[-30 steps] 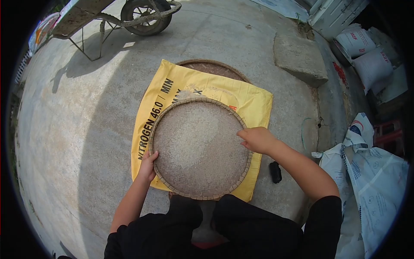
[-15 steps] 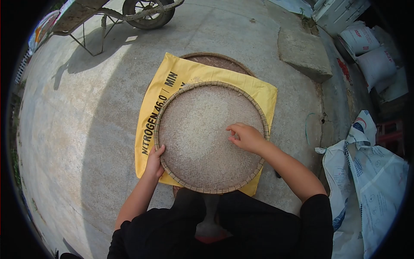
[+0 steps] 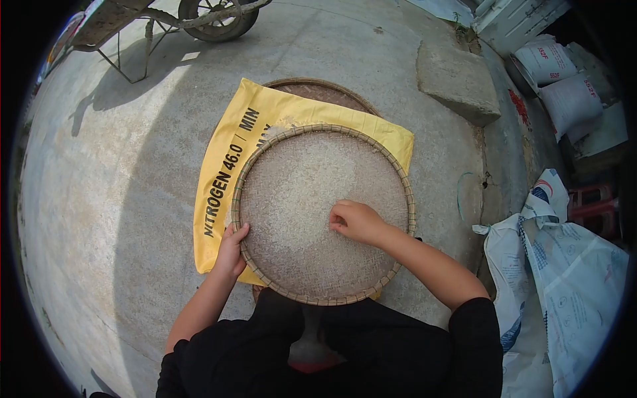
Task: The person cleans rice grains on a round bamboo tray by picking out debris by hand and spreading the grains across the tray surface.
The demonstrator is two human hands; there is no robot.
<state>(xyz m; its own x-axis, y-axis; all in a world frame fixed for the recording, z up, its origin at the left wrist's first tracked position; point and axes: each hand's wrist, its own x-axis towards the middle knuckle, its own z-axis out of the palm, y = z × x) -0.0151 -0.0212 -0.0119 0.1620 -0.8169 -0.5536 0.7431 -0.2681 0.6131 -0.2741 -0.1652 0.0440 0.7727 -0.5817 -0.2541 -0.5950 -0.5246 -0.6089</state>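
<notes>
A round woven bamboo tray (image 3: 375,265) with a bound rim lies before me, over my lap. White grains of rice (image 3: 302,192) are spread in a thin layer across its middle and left. My left hand (image 3: 232,249) grips the tray's left rim, thumb on top and the other fingers hidden beneath. Over the grains right of centre is my right hand (image 3: 355,220), its fingertips pinched together; whatever they hold is too small to make out. A yellow sack (image 3: 219,179) printed "NITROGEN 46.0 / MIN" lies under the tray.
Beneath the sack's far edge shows a second woven tray (image 3: 325,91). A wheelbarrow (image 3: 222,20) stands at the far left. To the right are a concrete block (image 3: 458,83), white sacks (image 3: 570,106) and large crumpled bags (image 3: 564,285) on the concrete ground.
My right hand has moved left and slightly nearer to me over the rice, and its fingers have closed into a pinch. My left hand still holds the rim. The view has shifted slightly.
</notes>
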